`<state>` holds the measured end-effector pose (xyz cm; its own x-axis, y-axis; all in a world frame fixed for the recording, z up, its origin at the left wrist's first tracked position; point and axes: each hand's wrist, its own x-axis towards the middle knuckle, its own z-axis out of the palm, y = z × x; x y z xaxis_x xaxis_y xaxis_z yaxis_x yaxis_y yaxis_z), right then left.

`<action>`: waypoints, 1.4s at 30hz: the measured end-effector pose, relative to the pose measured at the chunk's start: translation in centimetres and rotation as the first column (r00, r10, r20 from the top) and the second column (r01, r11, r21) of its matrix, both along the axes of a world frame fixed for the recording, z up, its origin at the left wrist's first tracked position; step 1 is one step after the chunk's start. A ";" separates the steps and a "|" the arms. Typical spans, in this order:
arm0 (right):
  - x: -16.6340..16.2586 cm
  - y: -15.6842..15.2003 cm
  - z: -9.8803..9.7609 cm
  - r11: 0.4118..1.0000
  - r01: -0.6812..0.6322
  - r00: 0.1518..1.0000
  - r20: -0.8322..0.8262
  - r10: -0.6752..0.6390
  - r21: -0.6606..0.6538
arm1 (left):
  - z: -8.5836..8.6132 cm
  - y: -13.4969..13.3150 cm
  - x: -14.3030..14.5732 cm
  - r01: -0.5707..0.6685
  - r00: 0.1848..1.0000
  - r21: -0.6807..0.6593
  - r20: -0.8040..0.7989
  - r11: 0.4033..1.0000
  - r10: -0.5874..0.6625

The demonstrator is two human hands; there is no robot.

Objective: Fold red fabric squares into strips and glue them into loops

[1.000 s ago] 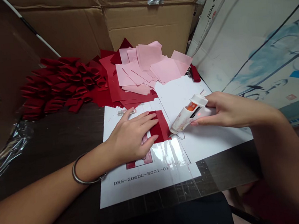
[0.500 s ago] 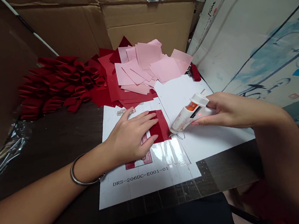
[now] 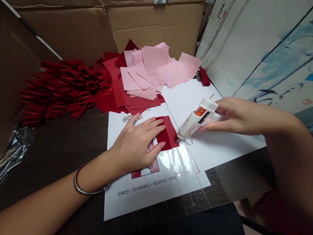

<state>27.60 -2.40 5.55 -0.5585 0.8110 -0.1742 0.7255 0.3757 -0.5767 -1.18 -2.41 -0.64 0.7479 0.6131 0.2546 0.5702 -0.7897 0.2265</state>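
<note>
Barely anything has shifted since the earlier view: the hot glue gun [image 3: 199, 117] has edged slightly, its nozzle now low at the right edge of a red fabric piece [image 3: 168, 134], and the hands hold nearly the same pose. The right hand [image 3: 235, 116] grips the white gun from behind, while the left hand [image 3: 136, 141] lies flat with its fingers spread over the fabric. The hands are apart, with only the fabric and the gun's nose between them. Whether the nozzle actually touches the cloth is hard to tell, and a thin thread of glue [image 3: 188, 141] curls just beside it.

The fabric sits at the centre of the frame on a printed template sheet [image 3: 152, 194] marked DRS-206DC-E001-01 and partly covered by glossy clear film [image 3: 177, 163]. The left palm hides much of a red-and-pink strip [image 3: 153, 165] beneath it. A metal bangle [image 3: 82, 184] circles the left wrist.

Pink paper squares [image 3: 154, 66] overlap red squares [image 3: 118, 95] at upper centre, and folded red fabric pieces [image 3: 58, 89] are heaped at upper left on the dark bench [image 3: 65, 140]. A cardboard box [image 3: 154, 26] stands behind them, and a painted poster [image 3: 277, 55] leans at right, cut off by the frame.
</note>
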 end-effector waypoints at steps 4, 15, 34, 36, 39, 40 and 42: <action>0.0 0.1 0.0 1.000 -0.009 1.000 -0.026 0.009 -0.006 | 0.0 0.0 0.1 0.003 1.000 0.013 -0.013 1.000 -0.002; -0.1 0.3 0.0 1.000 -0.027 0.999 -0.039 0.027 0.011 | 0.0 0.1 0.0 -0.005 1.000 0.002 -0.019 1.000 0.005; -0.1 0.3 -1.0 0.964 0.092 0.996 -0.012 -0.092 0.249 | 0.0 0.0 0.0 -0.015 1.000 -0.005 0.001 1.000 0.015; 0.0 0.2 -1.0 0.965 0.075 0.997 -0.002 -0.077 0.250 | -0.1 0.0 0.0 -0.013 1.000 -0.005 0.005 1.000 0.013; -0.1 0.1 -1.1 0.962 0.049 0.998 0.035 -0.060 0.267 | 0.0 0.0 0.0 -0.011 1.000 -0.016 -0.008 1.000 0.011; -0.2 0.1 -1.2 0.960 0.037 0.998 0.043 -0.051 0.277 | 0.0 0.0 0.0 -0.011 1.000 -0.021 -0.014 1.000 0.011; -0.5 0.1 -1.2 0.953 0.027 0.998 0.044 -0.042 0.302 | 0.0 0.1 0.1 -0.013 1.000 -0.028 -0.018 1.000 0.013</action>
<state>27.12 -2.30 4.35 -0.5260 0.8488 0.0545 0.7659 0.5005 -0.4036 -1.10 -2.35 -0.65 0.7438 0.6296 0.2244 0.5846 -0.7756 0.2382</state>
